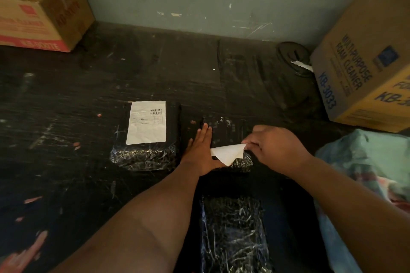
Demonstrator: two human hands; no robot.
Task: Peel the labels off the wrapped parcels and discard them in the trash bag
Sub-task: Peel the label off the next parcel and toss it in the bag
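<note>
Label edge — pinched, right hand.

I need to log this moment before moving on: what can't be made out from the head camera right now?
- Print on the left parcel's label: too small and blurred.
- How much of the peeling label is still stuck: the right hand and the curl hide it.
- The near parcel: cut off by the bottom edge, partly behind the arms.
- Left hand covers the middle parcel's left edge.
- The round dark object: partly behind the box.
</note>
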